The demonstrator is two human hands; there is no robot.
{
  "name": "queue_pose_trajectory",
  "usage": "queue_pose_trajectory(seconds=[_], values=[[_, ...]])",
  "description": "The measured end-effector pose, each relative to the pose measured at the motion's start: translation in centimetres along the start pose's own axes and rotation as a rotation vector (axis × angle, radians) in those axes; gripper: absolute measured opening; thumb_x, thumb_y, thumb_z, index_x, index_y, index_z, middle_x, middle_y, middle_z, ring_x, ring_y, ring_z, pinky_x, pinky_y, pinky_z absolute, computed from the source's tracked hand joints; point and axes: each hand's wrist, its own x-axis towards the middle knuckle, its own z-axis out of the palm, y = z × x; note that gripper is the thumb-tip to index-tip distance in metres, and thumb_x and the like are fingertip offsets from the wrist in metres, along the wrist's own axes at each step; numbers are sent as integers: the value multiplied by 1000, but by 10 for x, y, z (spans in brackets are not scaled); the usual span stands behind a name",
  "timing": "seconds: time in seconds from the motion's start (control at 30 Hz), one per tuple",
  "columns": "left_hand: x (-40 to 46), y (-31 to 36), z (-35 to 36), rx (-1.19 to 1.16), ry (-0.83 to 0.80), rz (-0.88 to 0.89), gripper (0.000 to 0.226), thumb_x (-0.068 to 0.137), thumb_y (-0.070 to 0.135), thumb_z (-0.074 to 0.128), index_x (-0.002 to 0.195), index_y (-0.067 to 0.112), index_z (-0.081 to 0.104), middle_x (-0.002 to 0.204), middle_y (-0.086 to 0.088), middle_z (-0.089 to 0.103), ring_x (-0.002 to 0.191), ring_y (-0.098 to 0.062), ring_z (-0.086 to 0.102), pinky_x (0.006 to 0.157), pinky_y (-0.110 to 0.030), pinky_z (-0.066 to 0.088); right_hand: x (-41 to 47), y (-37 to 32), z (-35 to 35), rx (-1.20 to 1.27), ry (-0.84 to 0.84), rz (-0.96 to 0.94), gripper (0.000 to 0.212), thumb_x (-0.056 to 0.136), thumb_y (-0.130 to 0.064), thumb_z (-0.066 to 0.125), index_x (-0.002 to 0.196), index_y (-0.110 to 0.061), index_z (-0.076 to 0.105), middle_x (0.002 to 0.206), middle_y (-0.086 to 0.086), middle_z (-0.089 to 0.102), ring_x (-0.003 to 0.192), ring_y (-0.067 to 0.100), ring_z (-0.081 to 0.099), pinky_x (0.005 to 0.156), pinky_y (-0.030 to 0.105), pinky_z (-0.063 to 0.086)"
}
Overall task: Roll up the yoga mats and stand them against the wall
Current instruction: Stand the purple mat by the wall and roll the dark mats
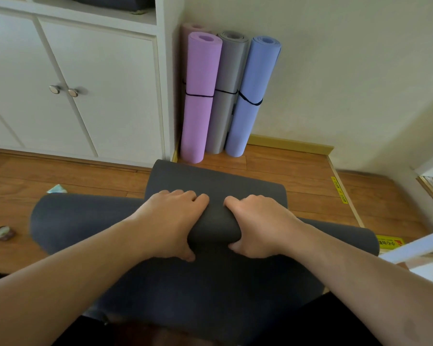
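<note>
A dark grey yoga mat (215, 181) lies on the wooden floor in front of me, partly rolled into a thick roll across the middle of the view. My left hand (170, 221) grips the roll from the left, fingers curled over its top and thumb under the near side. My right hand (258, 223) grips it the same way from the right. Standing upright in the corner are a purple rolled mat (200, 96), a grey rolled mat (226, 91) and a blue rolled mat (251, 96), each with a black band. A pink roll (193, 28) peeks out behind them.
A white cabinet (90, 78) with two round knobs stands at the left. A tape roll (3, 233) and a small packet (56, 189) lie on the floor at the left. Yellow warning stickers (339, 189) mark a floor step at the right. A white bar (415, 245) crosses at the far right.
</note>
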Motion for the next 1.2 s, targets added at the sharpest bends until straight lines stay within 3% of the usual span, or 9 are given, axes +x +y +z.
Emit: queue_pose_trajectory(seconds=[0.1,0.27,0.4,0.53,0.67,0.83,1.03,1.13,1.2], values=[[3,4,6,7,26,-11,78,76,63,81,133,32,38,118,9,59,107,-15,61,86,-34,53,-2,-1,0,10,-29,4,59,81,-54,84,115,-37,38,104,-9,61,93,16,63,70,32,48],[6,-8,-1,-150,-91,-49,62,77,61,81,125,39,48,101,16,56,92,-9,57,77,-30,49,0,-10,3,-137,20,9,104,69,-64,89,146,-31,27,130,-4,53,114,22,60,87,44,57],[3,-10,-2,-181,-153,-41,65,75,65,82,127,41,51,107,16,62,96,-7,60,84,-31,54,2,-11,9,-102,3,-13,75,78,-56,86,128,-27,39,106,-3,63,91,21,66,76,41,60],[0,1,-1,-49,-81,0,89,72,68,83,141,37,35,125,14,54,114,-11,55,88,-30,45,-2,-3,4,-39,-16,27,58,79,-53,86,113,-28,46,91,-6,59,80,16,63,70,37,59],[4,11,7,23,-14,-8,86,73,66,83,136,31,35,123,9,57,114,-16,59,83,-32,46,-6,-2,5,-28,-26,38,64,75,-59,85,116,-31,44,101,-6,61,90,18,65,74,38,57],[5,0,-5,-113,-65,-61,65,76,65,81,123,37,47,105,15,55,99,-12,58,80,-31,47,-7,-8,4,-153,41,56,109,65,-64,92,145,-27,28,129,-2,54,118,23,58,87,41,51],[1,0,-12,-147,-107,-53,76,75,68,80,133,38,41,119,14,59,106,-11,59,90,-34,53,-5,-3,2,-112,54,30,69,80,-53,85,126,-24,41,102,-3,61,92,23,65,71,38,54],[3,9,-3,-15,20,-21,100,68,70,85,144,33,32,131,11,50,120,-15,54,101,-36,48,-5,3,0,-101,59,70,64,77,-56,84,119,-27,45,95,-5,62,86,22,65,72,39,59],[6,16,4,33,69,-15,99,69,67,86,143,29,31,130,7,52,119,-17,55,97,-35,48,-5,5,0,-81,29,76,68,75,-57,85,121,-29,43,100,-6,63,90,21,65,76,41,60]])
